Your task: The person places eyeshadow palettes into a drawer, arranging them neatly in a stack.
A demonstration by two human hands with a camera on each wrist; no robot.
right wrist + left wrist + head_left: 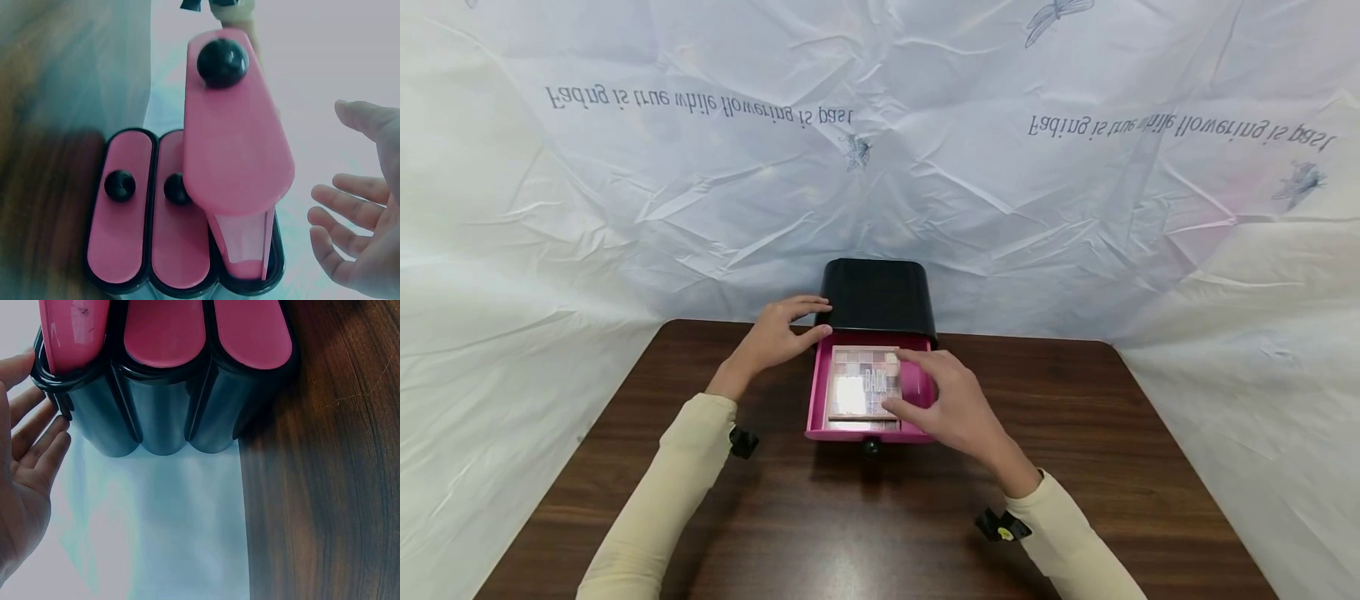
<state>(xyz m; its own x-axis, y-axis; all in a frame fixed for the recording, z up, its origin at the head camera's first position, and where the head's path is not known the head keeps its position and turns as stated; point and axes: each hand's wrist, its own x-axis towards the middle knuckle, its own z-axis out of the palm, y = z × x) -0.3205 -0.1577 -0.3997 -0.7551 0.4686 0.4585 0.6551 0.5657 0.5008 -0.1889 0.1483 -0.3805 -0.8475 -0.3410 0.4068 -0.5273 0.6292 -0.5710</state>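
Note:
A black cabinet stands at the back of the table with its top pink drawer pulled out. Inside the drawer lies a makeup palette with a glossy lid lettered "BACK"; another flat case edge shows under its front. My left hand rests its fingertips against the cabinet's left side, fingers fairly straight. Over the drawer's right part is my right hand, thumb and forefinger spread near the palette's right edge. In the right wrist view the right hand holds nothing, its fingers loosely bent, beside the drawer front.
Two lower drawers are closed, each with a round black knob. The dark wooden table spreads around the cabinet. A crumpled white sheet with printed words hangs right behind it. Small black devices are strapped at both wrists.

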